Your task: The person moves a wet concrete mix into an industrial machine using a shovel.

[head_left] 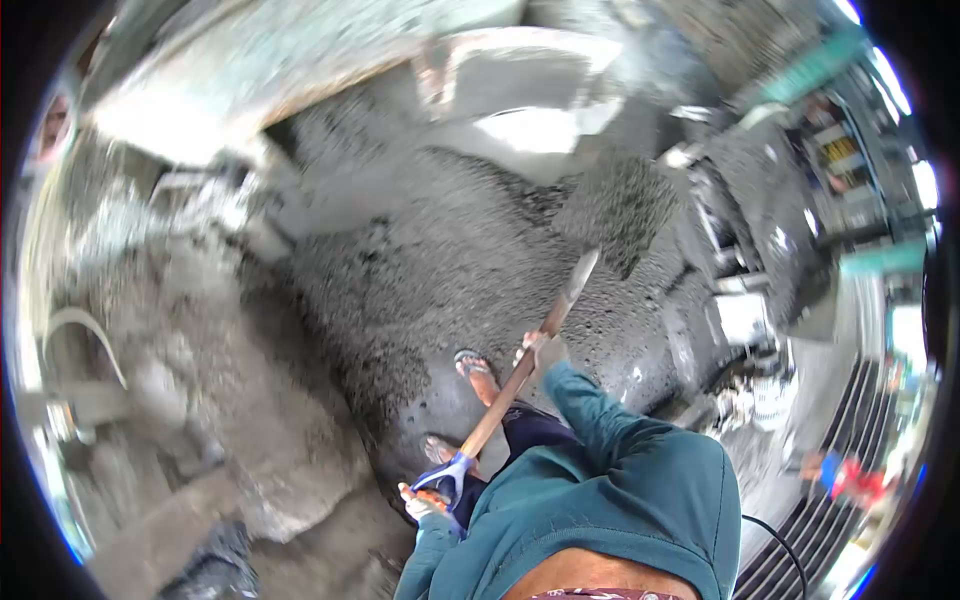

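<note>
A shovel runs diagonally across the head view, its wooden shaft (495, 410) ending in a blue D-shaped handle (455, 478). My left hand (428, 502) is closed around the orange grip of that handle, low in the view. Farther up, my right hand (543, 352) wraps round the shaft. The shovel's blade is mostly hidden under a heap of dark grey wet mix (625, 208) that looks like mortar or concrete. Beneath and around it spreads more of the same grey mix (400, 290). Both sleeves are teal.
My sandalled feet (476, 372) stand at the mix's near edge. To the left rises a rough, pale grey mound or block (240, 380). A concrete-crusted frame (530, 42) lies at the far side. On the right are a white bucket (772, 402), a ribbed surface (830, 470) and a person in red (858, 485).
</note>
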`<state>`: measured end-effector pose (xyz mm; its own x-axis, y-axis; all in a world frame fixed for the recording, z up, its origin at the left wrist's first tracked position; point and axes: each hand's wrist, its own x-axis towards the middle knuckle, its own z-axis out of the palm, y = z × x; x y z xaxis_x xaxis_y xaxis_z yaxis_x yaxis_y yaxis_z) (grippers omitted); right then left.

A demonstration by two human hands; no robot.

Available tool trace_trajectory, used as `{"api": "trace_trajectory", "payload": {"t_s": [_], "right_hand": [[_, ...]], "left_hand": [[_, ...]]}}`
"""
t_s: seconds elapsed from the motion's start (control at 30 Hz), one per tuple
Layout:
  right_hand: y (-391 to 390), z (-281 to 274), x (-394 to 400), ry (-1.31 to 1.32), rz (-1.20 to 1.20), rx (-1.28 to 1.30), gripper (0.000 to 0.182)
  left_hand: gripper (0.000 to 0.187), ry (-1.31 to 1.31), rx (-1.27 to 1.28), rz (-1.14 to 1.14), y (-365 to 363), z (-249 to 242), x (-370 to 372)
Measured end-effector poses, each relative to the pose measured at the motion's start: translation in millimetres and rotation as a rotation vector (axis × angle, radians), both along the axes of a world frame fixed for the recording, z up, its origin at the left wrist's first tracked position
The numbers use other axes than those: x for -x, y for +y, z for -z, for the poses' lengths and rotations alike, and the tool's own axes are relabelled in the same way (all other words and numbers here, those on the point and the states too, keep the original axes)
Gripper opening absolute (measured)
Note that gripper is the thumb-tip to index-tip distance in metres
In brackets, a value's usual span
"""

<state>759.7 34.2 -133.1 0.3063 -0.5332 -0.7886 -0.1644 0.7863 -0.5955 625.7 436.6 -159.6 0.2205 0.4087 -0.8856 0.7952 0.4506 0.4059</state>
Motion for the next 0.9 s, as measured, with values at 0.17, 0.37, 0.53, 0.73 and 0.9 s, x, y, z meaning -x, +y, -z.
{"api": "trace_trajectory", "payload": {"t_s": [0.17, 0.37, 0.53, 0.73, 0.9], "right_hand": [[-162, -163, -21, -0.399, -0.018, 0.276, 0.014], [-317, -276, -15, -0.753, 0.191, 0.193, 0.020], [-211, -320, -12, -0.878, -0.009, 0.257, 0.027], [-18, -161, -71, -0.667, -0.316, 0.008, 0.015], [189, 79, -45, 0.037, -0.535, -0.330, 0.012]], "left_hand": [[0.058, -0.485, 0.413, 0.328, -150, -136, -128], [0.044, -1.881, -0.090, 1.290, -277, -333, -197], [0.049, -2.041, 0.184, 0.977, -221, -316, -172], [0.051, -0.542, 0.312, 0.052, -42, -127, -93], [0.051, -0.215, 0.124, -0.485, 75, -36, 70]]}}
